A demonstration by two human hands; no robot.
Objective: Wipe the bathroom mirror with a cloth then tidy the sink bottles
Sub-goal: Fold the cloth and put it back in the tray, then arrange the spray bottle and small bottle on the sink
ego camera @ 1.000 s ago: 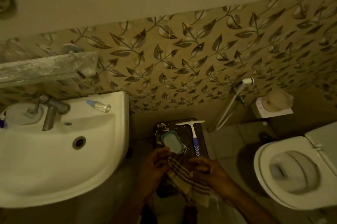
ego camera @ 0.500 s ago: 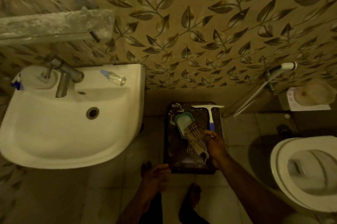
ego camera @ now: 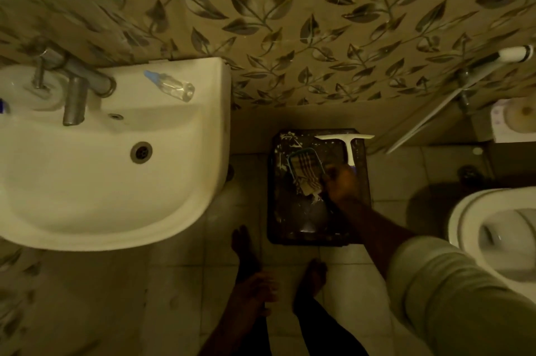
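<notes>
No writing is legible to me in this dim view. My right hand (ego camera: 339,183) reaches down to the dark stool (ego camera: 319,228), its grip closed on the checked cloth (ego camera: 306,173), which lies across a small tub (ego camera: 293,158) there beside a squeegee (ego camera: 349,149). My left hand (ego camera: 255,294) hangs low, fingers loosely open, empty. One clear bottle (ego camera: 171,86) lies on its side on the sink (ego camera: 116,181) rim.

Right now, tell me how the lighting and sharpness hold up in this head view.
Head view: dim and yellow-green throughout; the white sink is brightest, while the dark crate and right hand sink into shadow; the checked cloth reads soft; wide-angle distortion bends the wall tiles and sink edges.
</notes>
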